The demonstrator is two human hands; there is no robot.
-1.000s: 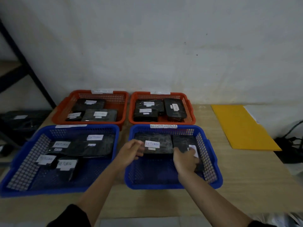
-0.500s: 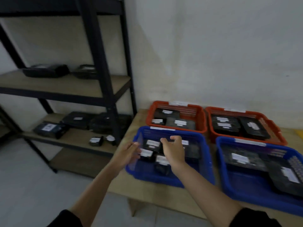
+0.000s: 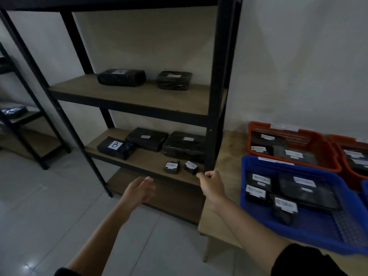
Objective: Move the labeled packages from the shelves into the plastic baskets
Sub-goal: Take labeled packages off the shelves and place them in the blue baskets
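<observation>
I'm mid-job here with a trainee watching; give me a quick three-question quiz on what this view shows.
1. True or false: the right hand is gripping a package.
2. How many packages lie on the upper shelf?
3. The package marked B sits on which shelf: A) upper, B) middle, C) bottom?

Key:
1. False; both it and the left hand hold nothing.
2. Two: the long package and the squarer package.
3. B, the middle shelf, at its left end.
</observation>
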